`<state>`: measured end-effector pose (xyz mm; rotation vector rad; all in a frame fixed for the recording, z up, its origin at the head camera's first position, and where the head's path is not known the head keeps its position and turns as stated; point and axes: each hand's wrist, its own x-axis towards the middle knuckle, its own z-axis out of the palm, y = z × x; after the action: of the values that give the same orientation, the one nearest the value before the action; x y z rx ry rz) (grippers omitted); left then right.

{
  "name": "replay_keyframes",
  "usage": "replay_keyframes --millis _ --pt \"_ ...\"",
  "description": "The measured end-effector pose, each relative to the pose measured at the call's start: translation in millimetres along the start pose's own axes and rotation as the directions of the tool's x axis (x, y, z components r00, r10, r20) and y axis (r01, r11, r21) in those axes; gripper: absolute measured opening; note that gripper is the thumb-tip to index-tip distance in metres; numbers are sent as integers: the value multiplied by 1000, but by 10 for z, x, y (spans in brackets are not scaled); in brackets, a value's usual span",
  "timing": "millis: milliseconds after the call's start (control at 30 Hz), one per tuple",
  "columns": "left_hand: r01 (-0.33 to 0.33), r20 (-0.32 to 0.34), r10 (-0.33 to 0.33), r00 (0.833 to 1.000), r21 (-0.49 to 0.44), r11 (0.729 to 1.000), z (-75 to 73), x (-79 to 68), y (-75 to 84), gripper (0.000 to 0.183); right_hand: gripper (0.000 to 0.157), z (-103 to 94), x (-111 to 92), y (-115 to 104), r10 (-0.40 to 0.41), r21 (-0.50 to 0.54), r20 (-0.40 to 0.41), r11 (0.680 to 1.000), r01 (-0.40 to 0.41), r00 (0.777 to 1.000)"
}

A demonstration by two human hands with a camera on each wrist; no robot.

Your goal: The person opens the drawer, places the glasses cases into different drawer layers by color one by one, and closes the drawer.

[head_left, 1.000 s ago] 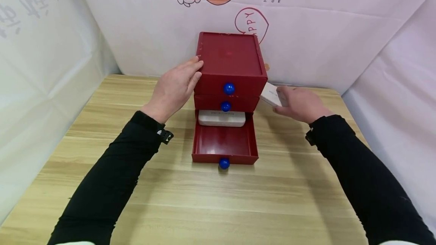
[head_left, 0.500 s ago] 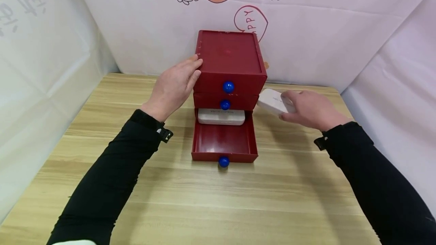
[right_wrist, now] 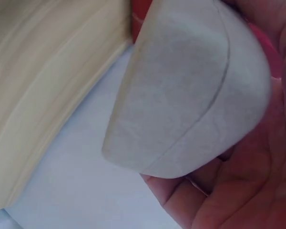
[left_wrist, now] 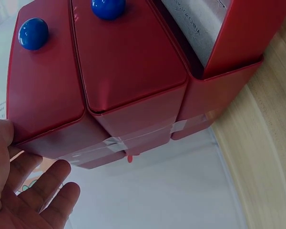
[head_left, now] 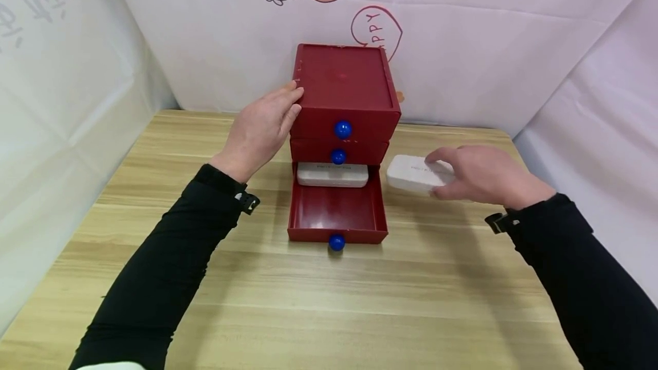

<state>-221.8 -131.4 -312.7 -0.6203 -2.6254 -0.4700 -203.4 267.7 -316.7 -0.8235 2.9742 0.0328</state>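
Observation:
A red cabinet of three stacked drawers with blue knobs stands at the back of the table. Its bottom drawer is pulled out, and a white rounded case lies at the back of it. My left hand rests against the cabinet's upper left side with its fingers fairly straight. To the right of the cabinet, my right hand grips a second white case between thumb and fingers. In the right wrist view this white case shows a curved seam; faint print on its top is too small to read.
The wooden table runs in front of the cabinet and to both sides. Behind it hangs a printed white cloth, with more white cloth at left and right. Clear tape crosses the cabinet's side.
My right hand has moved right and toward me, carrying the white case away from the cabinet's right side, so more of the case shows. My left hand has stayed on the cabinet.

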Motion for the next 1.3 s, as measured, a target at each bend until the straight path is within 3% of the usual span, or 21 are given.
replay_keyframes --millis 233,367,567,967,1300 --pt "8 6 -8 1000 3 1000 -1 1 3 53 58 -65 4 -222 -26 62 13 998 25 1000" --pt "12 12 -12 1000 1 1000 0 -2 1 53 60 -46 106 -417 -94 82 -7 992 95 996" --pt "10 1 -10 1000 -5 1000 6 -9 -8 53 64 31 302 -701 -200 101 -46 974 204 979" --pt "6 -14 -6 1000 -13 1000 8 -6 -4 53 63 295 585 -1113 -333 87 -74 937 338 940" --pt "-2 -24 1 1000 -22 1000 14 -13 -12 53 64 548 748 -1234 -315 65 -100 944 322 944"
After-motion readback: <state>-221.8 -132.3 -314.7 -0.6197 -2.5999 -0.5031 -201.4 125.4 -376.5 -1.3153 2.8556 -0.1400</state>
